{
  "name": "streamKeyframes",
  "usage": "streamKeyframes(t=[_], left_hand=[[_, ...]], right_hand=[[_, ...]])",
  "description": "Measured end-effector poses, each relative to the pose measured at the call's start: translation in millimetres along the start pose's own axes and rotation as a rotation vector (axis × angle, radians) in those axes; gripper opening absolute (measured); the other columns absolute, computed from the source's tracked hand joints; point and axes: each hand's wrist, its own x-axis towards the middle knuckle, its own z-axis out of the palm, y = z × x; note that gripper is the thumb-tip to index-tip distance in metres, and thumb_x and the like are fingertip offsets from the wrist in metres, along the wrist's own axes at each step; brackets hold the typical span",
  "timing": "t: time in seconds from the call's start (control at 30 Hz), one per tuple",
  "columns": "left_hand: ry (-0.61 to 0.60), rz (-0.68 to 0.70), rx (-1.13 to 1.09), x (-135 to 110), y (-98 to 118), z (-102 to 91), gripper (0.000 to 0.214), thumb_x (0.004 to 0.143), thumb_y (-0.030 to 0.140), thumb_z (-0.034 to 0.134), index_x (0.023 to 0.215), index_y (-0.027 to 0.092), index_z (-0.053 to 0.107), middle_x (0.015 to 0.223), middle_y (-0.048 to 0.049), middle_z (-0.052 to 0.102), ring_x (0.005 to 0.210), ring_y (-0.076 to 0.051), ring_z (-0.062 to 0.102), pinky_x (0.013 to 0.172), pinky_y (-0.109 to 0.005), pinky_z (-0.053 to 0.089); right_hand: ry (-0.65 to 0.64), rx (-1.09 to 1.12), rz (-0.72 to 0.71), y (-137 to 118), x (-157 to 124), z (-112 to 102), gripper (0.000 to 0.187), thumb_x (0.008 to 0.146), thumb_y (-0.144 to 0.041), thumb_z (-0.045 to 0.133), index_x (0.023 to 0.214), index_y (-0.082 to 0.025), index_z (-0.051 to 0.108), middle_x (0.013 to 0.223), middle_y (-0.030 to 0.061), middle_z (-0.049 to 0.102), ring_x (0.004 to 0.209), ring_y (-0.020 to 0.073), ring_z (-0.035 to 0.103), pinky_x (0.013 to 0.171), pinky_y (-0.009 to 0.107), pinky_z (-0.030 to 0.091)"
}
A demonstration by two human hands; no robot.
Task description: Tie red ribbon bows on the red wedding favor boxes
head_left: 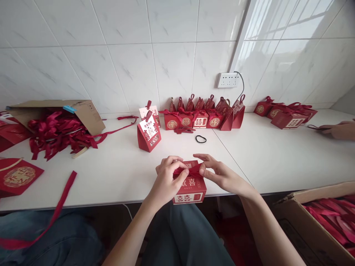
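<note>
Before me at the table's front edge lies a red gift box with gold and white lettering. A red ribbon crosses its top, gathered at a knot or bow. My left hand pinches the ribbon between thumb and fingers at the box's left side. On the other side, my right hand has thumb and index finger closed on the ribbon's right part, with the other fingers lifted. Part of the box is hidden behind my hands.
A row of red boxes stands along the wall, a black band before it. Left are two tagged boxes and a carton spilling ribbons. Boxes and another person's hand are right; a ribbon-filled carton sits lower right.
</note>
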Motion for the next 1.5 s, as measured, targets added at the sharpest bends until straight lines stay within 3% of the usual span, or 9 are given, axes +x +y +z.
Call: streamKeyframes(t=[0.1, 0.2, 0.37, 0.57, 0.73, 0.83, 1.0, 1.23, 1.5], left_hand=[[0.008, 0.002, -0.023, -0.2, -0.9, 0.2, 0.012, 0.085, 0.028, 0.052, 0.080, 0.025, 0.063, 0.106, -0.0024, 0.060, 0.109, -0.023, 0.052, 0.096, -0.042, 0.036], [0.009, -0.007, -0.050, -0.3, -2.0, 0.5, 0.013, 0.086, 0.028, 0.052, 0.081, 0.025, 0.063, 0.106, -0.0030, 0.059, 0.111, -0.023, 0.051, 0.097, -0.041, 0.036], [-0.002, -0.011, -0.061, -1.1, -2.8, 0.6, 0.016, 0.088, 0.030, 0.049, 0.081, 0.025, 0.063, 0.106, -0.0028, 0.059, 0.110, -0.022, 0.051, 0.098, -0.041, 0.035], [-0.007, -0.025, -0.051, -2.0, -2.0, 0.3, 0.015, 0.088, 0.029, 0.050, 0.082, 0.025, 0.063, 0.107, -0.0028, 0.059, 0.112, -0.023, 0.050, 0.098, -0.042, 0.034], [-0.009, -0.043, -0.046, -2.5, -0.6, 0.3, 0.016, 0.088, 0.030, 0.050, 0.081, 0.025, 0.064, 0.107, -0.0029, 0.059, 0.112, -0.023, 0.050, 0.098, -0.042, 0.033], [-0.014, -0.051, -0.051, -2.2, -0.2, 0.9, 0.016, 0.088, 0.030, 0.049, 0.083, 0.025, 0.063, 0.108, -0.0020, 0.058, 0.113, -0.023, 0.049, 0.099, -0.041, 0.033], [-0.006, -0.057, -0.053, -1.8, 0.3, 2.2, 0.015, 0.087, 0.028, 0.050, 0.081, 0.025, 0.063, 0.106, -0.0014, 0.058, 0.113, -0.023, 0.049, 0.099, -0.042, 0.031], [0.002, -0.061, -0.042, -2.7, 1.2, 3.0, 0.013, 0.087, 0.028, 0.050, 0.082, 0.025, 0.063, 0.107, -0.0012, 0.058, 0.112, -0.023, 0.050, 0.100, -0.043, 0.030], [0.007, -0.077, -0.035, -2.6, 0.8, 3.0, 0.013, 0.086, 0.027, 0.051, 0.080, 0.025, 0.062, 0.107, -0.0012, 0.058, 0.112, -0.023, 0.050, 0.100, -0.043, 0.031]], right_hand=[[-0.026, -0.028, -0.035, -0.3, -2.5, -2.3, 0.026, 0.086, -0.046, 0.054, 0.083, -0.022, 0.064, 0.146, 0.0063, 0.034, 0.137, 0.0261, 0.028, 0.110, 0.046, 0.029], [-0.088, -0.041, -0.054, -2.1, -4.5, -2.1, 0.017, 0.084, -0.039, 0.060, 0.085, -0.022, 0.064, 0.151, 0.0036, 0.026, 0.136, 0.0251, 0.030, 0.107, 0.042, 0.035], [-0.097, 0.014, -0.033, -5.0, -4.8, -0.7, 0.018, 0.087, -0.038, 0.054, 0.082, -0.021, 0.059, 0.148, 0.0043, 0.031, 0.137, 0.0245, 0.029, 0.107, 0.042, 0.035], [0.069, -0.002, 0.017, -1.1, -1.3, 5.9, 0.027, 0.091, -0.043, 0.044, 0.079, -0.021, 0.055, 0.142, 0.0073, 0.040, 0.134, 0.0238, 0.034, 0.105, 0.041, 0.035], [0.337, -0.226, -0.131, -1.2, -8.1, 10.3, 0.019, 0.091, -0.039, 0.047, 0.088, -0.023, 0.057, 0.126, 0.0092, 0.051, 0.128, 0.0240, 0.041, 0.101, 0.040, 0.039], [0.406, -0.311, -0.132, -3.8, -17.8, 11.5, 0.022, 0.090, -0.043, 0.051, 0.086, -0.023, 0.060, 0.123, 0.0090, 0.051, 0.118, 0.0254, 0.049, 0.094, 0.039, 0.044], [0.310, -0.333, -0.070, -6.0, -22.7, 18.0, 0.015, 0.085, -0.038, 0.059, 0.084, -0.025, 0.065, 0.109, 0.0062, 0.056, 0.102, 0.0229, 0.055, 0.084, 0.035, 0.046], [0.186, 0.097, 0.028, -8.0, -8.6, 23.5, 0.030, 0.085, -0.046, 0.053, 0.074, -0.019, 0.055, 0.073, 0.0009, 0.055, 0.066, 0.0140, 0.049, 0.059, 0.026, 0.040], [0.183, 0.127, 0.156, -3.9, -1.9, 22.8, 0.037, 0.086, -0.051, 0.044, 0.069, -0.019, 0.048, 0.070, -0.0001, 0.048, 0.066, 0.0141, 0.044, 0.062, 0.029, 0.037]])
